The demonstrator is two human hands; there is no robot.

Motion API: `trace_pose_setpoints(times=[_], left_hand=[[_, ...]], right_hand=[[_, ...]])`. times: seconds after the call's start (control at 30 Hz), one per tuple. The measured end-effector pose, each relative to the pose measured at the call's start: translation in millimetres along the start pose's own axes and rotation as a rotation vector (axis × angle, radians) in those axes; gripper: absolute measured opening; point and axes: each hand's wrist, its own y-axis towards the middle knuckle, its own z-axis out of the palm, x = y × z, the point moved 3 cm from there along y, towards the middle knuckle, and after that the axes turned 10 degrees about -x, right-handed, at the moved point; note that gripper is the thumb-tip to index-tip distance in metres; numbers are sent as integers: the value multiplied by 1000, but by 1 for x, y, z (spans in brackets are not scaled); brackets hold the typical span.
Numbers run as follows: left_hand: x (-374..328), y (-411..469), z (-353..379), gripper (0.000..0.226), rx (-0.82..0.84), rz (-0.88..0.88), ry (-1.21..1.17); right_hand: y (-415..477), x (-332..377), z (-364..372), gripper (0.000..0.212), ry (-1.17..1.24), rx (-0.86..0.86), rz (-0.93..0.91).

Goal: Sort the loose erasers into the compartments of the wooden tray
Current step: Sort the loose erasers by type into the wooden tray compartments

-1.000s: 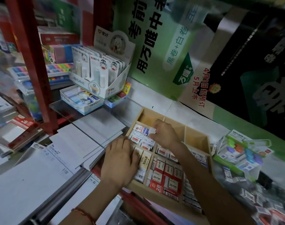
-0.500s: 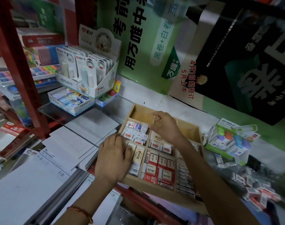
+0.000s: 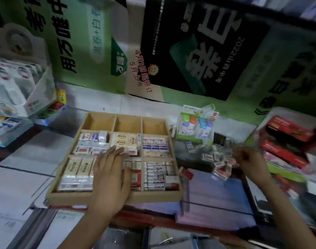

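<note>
Our left hand (image 3: 111, 177) lies flat, released, on the light wooden compartment tray (image 3: 153, 195); our right hand (image 3: 247, 158) is at the loose boxed erasers (image 3: 216, 159), its grip too blurred to tell.

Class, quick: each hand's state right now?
Left hand: open, flat on the compartmented light wooden tray.
Right hand: curled over the loose white erasers; grip cannot be told.
</note>
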Motion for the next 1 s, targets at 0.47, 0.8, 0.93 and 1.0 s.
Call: trace_pose_setpoints(times=[0.47,0.8,0.93,1.0], left_hand=[[-46,-7,62,43,143,48,-41],[-45,-9,61,42,172,76,-62],[-46,-10,57,44,195,19,-191],[-44,-10,47,45,202,-46,-274]], right_hand=[[-36,-40,57,30,-306,-53,-116],[-52,-8,58,10,56,-15,-79],[-60,43,55,7,614,139,192],[-65,66,54,4,748,217,241]])
